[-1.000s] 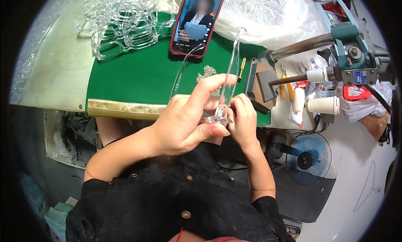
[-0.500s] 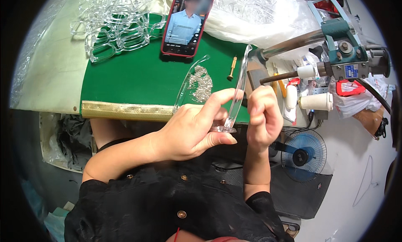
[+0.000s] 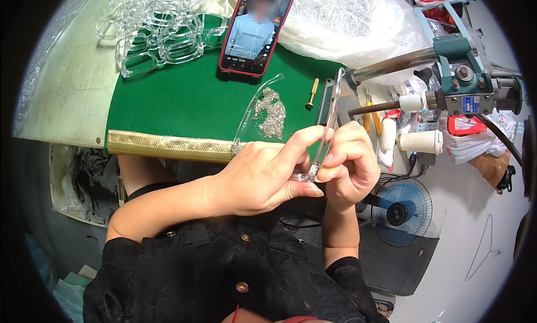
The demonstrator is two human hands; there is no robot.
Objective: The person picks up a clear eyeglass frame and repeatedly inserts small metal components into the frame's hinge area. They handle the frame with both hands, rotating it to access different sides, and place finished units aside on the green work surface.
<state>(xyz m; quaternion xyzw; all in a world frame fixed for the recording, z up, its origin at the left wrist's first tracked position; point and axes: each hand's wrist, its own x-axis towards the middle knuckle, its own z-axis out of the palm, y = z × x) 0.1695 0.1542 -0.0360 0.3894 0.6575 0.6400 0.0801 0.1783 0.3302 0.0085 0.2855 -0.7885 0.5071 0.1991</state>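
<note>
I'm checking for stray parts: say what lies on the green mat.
A phone, small silvery pieces, a slim golden tool, some clear frames and a white bag's edge. Anything beneath these, or behind the left hand, is hidden.

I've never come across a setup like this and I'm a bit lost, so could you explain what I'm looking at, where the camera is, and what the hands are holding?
There's no robot here: these are a person's bare hands, seen from a fisheye camera worn on the head, looking down. That lens bends straight edges.

The left hand holds a clear eyeglass frame with its temple arms pointing away from the body. The right hand meets it near a hinge; whether it grips the frame or something tiny is unclear.

On the green mat lie small metallic pieces, a screwdriver, a red-edged phone and a pile of clear frames. The metal machine at right stands beside a lidded cup.
</note>
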